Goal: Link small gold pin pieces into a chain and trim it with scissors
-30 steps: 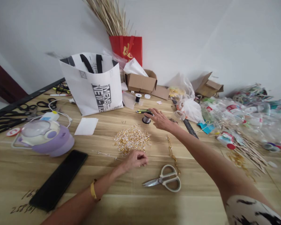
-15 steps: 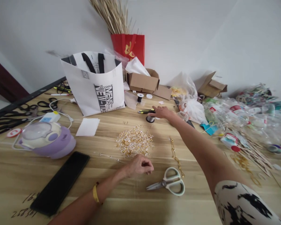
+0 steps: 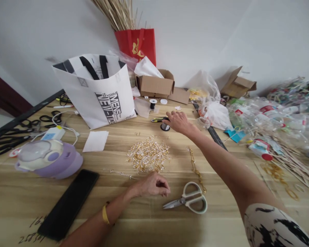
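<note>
My left hand [image 3: 154,184] is closed in a pinch at the front edge of a heap of small gold and clear beaded pieces [image 3: 148,154]; anything between its fingertips is too small to make out. My right hand [image 3: 179,122] reaches far forward, fingers spread and bent down. Its fingertips are by a spool of silvery wire [image 3: 165,127] and a black-and-yellow slim tool [image 3: 157,119]; I cannot tell if they touch. Scissors with pale handles [image 3: 186,200] lie right of my left hand, a gold chain [image 3: 194,166] beyond them. A thin beaded strand [image 3: 119,173] lies left of the heap.
On the left are a phone [image 3: 69,204], a purple-and-white lidded container [image 3: 50,154], black scissors [image 3: 20,132] and white paper [image 3: 95,141]. A white bag [image 3: 100,99], cardboard box [image 3: 154,85] and black thread spool [image 3: 152,104] stand behind. Plastic bottles [image 3: 270,115] crowd the right.
My right hand has lifted slightly, with its fingers more spread, showing more of the wire spool and slim tool. My left hand stays pinched by the heap. The camera view has shifted slightly.
</note>
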The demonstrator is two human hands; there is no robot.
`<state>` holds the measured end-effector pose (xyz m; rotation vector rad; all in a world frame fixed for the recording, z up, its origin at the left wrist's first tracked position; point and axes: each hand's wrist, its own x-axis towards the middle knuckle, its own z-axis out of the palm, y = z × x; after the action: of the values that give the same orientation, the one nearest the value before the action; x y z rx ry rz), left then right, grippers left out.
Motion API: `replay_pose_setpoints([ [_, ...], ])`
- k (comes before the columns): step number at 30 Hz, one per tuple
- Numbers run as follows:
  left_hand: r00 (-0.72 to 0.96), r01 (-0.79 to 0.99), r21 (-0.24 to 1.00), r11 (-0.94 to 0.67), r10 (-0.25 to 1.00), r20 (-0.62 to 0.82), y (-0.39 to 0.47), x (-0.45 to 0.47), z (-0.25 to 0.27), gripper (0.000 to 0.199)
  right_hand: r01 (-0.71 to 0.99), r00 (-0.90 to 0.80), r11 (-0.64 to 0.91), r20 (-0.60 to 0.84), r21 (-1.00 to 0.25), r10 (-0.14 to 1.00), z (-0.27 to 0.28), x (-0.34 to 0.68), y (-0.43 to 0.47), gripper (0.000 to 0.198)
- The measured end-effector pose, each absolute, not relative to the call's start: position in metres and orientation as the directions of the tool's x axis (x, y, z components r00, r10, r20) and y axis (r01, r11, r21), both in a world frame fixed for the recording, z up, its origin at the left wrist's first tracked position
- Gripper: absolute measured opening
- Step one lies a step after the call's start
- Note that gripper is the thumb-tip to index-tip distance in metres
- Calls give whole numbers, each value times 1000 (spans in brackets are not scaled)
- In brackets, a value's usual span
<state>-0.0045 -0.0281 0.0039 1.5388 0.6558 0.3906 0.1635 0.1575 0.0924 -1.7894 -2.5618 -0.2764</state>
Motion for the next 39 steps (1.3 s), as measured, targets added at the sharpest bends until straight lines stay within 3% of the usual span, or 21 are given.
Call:
replay_pose_setpoints([
  [2,771,206,976,-66,625,-121,-27,-5,5,17,892,-446,452,125,-24,886,93,165,132,37],
  [5,776,238,949,-205,628,-59,-26,-4,8,17,727,-546,542,123,-421,828,84,169,89,24],
  [8,766,180,921,-346,637,90,-27,-2,9,16,511,-504,416,131,-752,854,65,172,47,18],
  [12,629,186,832,-522,714,308,-31,1,9,15,205,-463,114,7,-972,887,38,175,6,20],
  [16,481,290,708,-644,737,475,-32,1,7,16,-21,-472,-49,-34,-999,881,23,177,-13,24],
  [22,426,349,607,-714,698,575,-28,1,1,15,-105,-493,-148,-78,-983,867,13,177,-23,22],
  [26,374,342,612,-713,701,607,-24,1,0,13,-178,-527,-169,-50,-969,848,2,172,-27,23],
  [31,351,334,679,-654,755,554,-22,-1,2,10,-227,-408,-185,-79,-956,910,-7,168,-27,24],
  [39,315,333,737,-588,806,501,-18,-2,-4,3,-125,-346,-157,-105,-980,932,-6,169,-28,23],
])
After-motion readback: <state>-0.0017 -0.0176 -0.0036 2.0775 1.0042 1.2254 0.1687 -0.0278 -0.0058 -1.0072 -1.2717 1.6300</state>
